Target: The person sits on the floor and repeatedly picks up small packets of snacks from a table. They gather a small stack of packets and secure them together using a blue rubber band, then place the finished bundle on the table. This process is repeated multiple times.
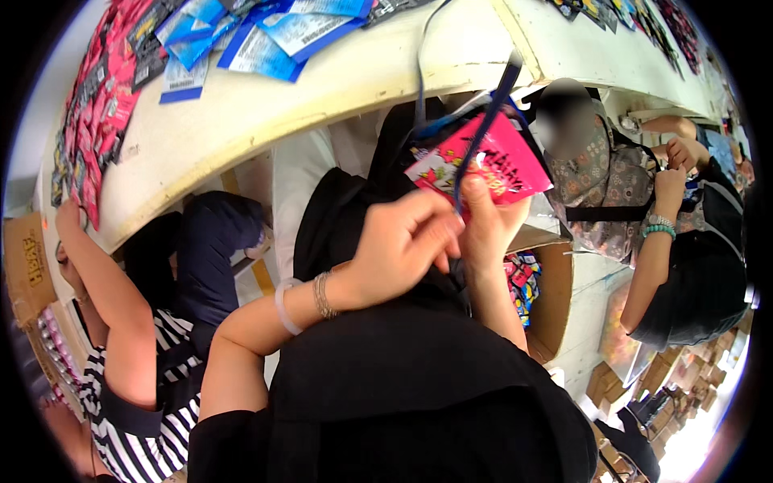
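My right hand (488, 232) grips a glossy pink printed packet (513, 160), thumb across its front. Darker and blue packet edges (444, 128) show behind it, so it seems to be a stack. A dark blue strap (488, 124) crosses the front of the pink packet. My left hand (401, 244), blurred and with fingers curled, is just left of the right thumb, close to the strap's lower part. Whether its fingertips pinch anything is hard to see. Beneath my right forearm stands an open cardboard box (552, 302) holding many small colourful packets (522, 284).
A pale table (338, 102) curves ahead, bearing blue-and-white packets (259, 51) and a heap of pink and dark packets (102, 115). One co-worker in a striped top (145, 447) sits at left; another in a floral apron (595, 181) works at right. Cardboard boxes (658, 374) stand behind.
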